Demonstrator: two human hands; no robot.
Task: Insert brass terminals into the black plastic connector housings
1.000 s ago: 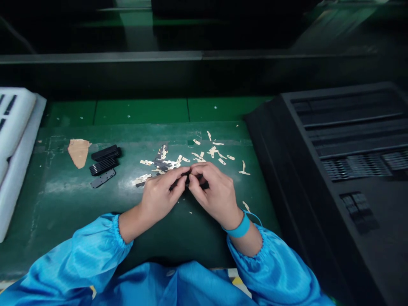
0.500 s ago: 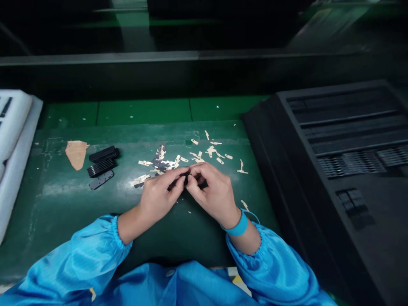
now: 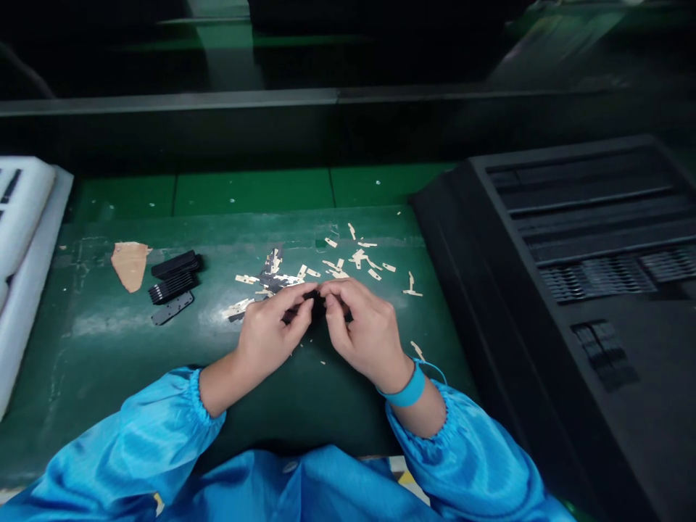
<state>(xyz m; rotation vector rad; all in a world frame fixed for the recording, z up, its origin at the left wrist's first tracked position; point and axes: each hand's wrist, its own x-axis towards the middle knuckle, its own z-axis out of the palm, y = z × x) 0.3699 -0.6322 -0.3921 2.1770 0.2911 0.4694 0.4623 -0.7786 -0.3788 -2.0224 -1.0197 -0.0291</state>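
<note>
Both hands meet over the middle of the green mat, fingertips almost touching. My left hand (image 3: 270, 321) pinches a small black part (image 3: 317, 304), mostly covered by the fingers. On its other side, my right hand (image 3: 368, 324) is closed on the same part, thumb and forefinger bent. Just beyond the left fingers lies a heap of dark and pale flat pieces (image 3: 272, 272). Past the right hand are scattered several small cream-coloured strips (image 3: 359, 257). Tiny pale scraps lie below the fingertips.
Left on the green mat (image 3: 109, 362) sit black finned and flat parts (image 3: 172, 286) and a brown paper scrap (image 3: 130, 265). A white foam tray (image 3: 32, 210) borders the left. A large black tray (image 3: 522, 326) with rows of dark parts stands on the right.
My right thumb has straightened a little and drawn slightly away from the left thumb, so more of the black part shows between the hands. The things on the mat stay put.
</note>
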